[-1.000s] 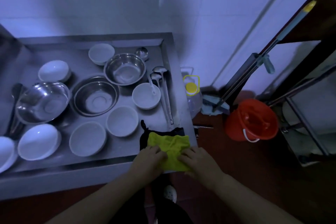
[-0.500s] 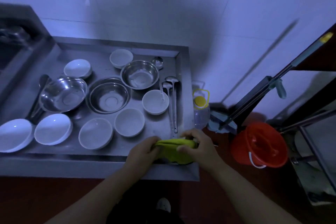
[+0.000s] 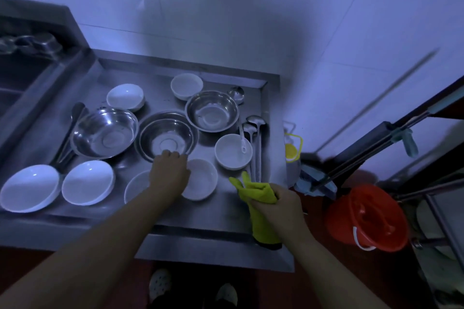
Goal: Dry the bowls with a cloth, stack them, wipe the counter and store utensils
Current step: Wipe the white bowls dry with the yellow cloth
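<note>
My right hand [image 3: 278,204] grips a yellow-green cloth [image 3: 258,211] that hangs over the front right of the steel counter [image 3: 221,218]. My left hand [image 3: 169,174] reaches over a small white bowl [image 3: 202,179], fingers curled at the near rim of the middle steel bowl [image 3: 167,134]; whether it grips anything is hidden. Several white bowls and two more steel bowls [image 3: 212,110] [image 3: 105,130] stand on the counter. Two ladles [image 3: 256,143] lie along the right edge, and a white spoon rests in a white bowl [image 3: 233,152].
A sink [image 3: 22,75] lies at the far left. Dark tongs [image 3: 69,138] lie beside the left steel bowl. On the floor to the right stand a yellow-capped bottle [image 3: 292,155], a red bucket [image 3: 366,218], a mop [image 3: 364,155] and a metal rack [image 3: 439,208].
Both hands held the cloth at the counter's front edge. Now my left hand has let go and moved forward to the bowls, while my right hand has lifted the cloth, bunched.
</note>
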Action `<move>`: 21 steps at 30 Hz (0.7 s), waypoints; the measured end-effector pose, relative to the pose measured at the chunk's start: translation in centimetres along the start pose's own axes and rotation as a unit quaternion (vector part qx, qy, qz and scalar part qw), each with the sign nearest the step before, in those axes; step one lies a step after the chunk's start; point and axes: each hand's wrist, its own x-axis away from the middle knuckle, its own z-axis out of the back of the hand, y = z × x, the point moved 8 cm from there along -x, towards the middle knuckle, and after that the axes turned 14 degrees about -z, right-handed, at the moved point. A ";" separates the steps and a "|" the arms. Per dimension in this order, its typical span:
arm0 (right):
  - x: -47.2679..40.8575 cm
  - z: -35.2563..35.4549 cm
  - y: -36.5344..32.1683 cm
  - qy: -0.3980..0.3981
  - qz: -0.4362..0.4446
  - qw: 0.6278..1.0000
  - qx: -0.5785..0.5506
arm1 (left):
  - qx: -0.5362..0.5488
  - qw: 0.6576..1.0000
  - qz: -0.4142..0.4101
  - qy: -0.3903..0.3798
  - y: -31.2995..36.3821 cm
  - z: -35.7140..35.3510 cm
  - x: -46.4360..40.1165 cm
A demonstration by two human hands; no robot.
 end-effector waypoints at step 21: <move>3.0 -4.4 -8.3 0.196 -0.050 0.977 -0.071 | 0.556 0.827 0.021 0.082 -2.4 5.1 2.1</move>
